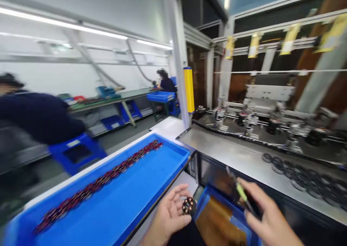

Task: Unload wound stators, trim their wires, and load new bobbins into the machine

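My left hand (168,217) is low in the middle of the view and holds a small round wound coil part (189,206) at its fingertips. To its right, my right hand (267,217) grips a thin tool with a green band (240,190), its tip pointing up and left. Both hands hover over a small blue bin (214,199) with a brown sheet (219,226) inside. On the left lies a large blue tray (130,195) with a long row of several similar coil parts (100,182).
A steel bench (238,157) on the right carries several dark ring parts (300,177) and an assembly machine (271,105) behind them. A person in dark clothing (40,115) sits at left near a blue stool (76,152); another person (166,83) works at a far bench.
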{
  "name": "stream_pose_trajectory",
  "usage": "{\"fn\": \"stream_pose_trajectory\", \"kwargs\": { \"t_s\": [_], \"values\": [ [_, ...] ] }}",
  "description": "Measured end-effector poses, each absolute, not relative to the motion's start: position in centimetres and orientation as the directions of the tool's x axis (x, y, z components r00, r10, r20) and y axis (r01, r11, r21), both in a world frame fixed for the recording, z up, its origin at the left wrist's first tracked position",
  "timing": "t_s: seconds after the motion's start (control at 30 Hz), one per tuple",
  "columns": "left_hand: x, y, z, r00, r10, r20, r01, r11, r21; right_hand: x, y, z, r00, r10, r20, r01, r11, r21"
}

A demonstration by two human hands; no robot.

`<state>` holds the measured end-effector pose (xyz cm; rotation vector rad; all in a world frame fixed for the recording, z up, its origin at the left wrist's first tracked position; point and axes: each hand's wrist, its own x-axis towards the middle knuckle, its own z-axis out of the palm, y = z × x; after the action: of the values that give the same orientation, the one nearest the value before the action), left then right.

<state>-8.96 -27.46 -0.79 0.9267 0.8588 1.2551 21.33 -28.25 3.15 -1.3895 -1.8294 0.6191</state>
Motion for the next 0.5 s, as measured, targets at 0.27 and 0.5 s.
{"fn": "stream_pose_trajectory", "kwargs": {
  "t_s": [0.27,0.5],
  "values": [
    [-24.8,-16.9,-2.7,-0.241,0.963,0.125,0.669,0.071,0.74,18.9,-5.0,-0.2,-0.241,0.883,0.403,0.896,0.362,-0.258],
    [-28.3,-5.1,-9.6,-0.346,0.914,0.213,0.76,0.139,0.635,18.1,-2.3,-2.5,-0.351,0.824,0.446,0.883,0.45,-0.137]
  ]
}}
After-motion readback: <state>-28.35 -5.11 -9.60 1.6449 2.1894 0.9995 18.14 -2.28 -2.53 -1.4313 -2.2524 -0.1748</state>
